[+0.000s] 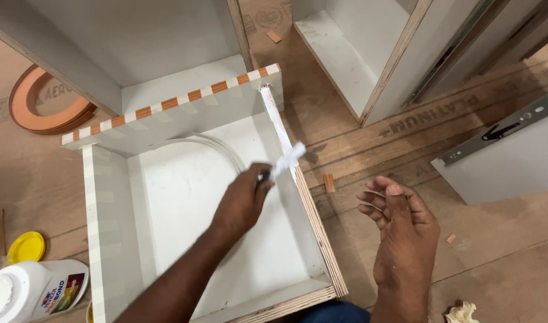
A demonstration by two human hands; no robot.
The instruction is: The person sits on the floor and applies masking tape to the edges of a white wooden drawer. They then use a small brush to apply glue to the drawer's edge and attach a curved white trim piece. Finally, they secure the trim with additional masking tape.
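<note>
White laminate covers the open plywood drawer box (115, 239) that fills the middle of the head view, its right wall's top edge showing raw ply. The left hand (243, 200) reaches over the box, its fingers pinched on one end of a thin white edge-banding strip (280, 140). From that hand the strip runs toward one o'clock, lying along the right wall up to the far corner, with a loose curled piece just beside the fingertips. The right hand (399, 221) hovers outside the box at about three o'clock from the left one, empty, palm turned up and fingers loosely curled, well apart from the strip. A white glue bottle (31, 290) and its yellow round cap (26, 246) lie at eight o'clock, and a coil of orange edge tape (43, 101) at ten o'clock.
</note>
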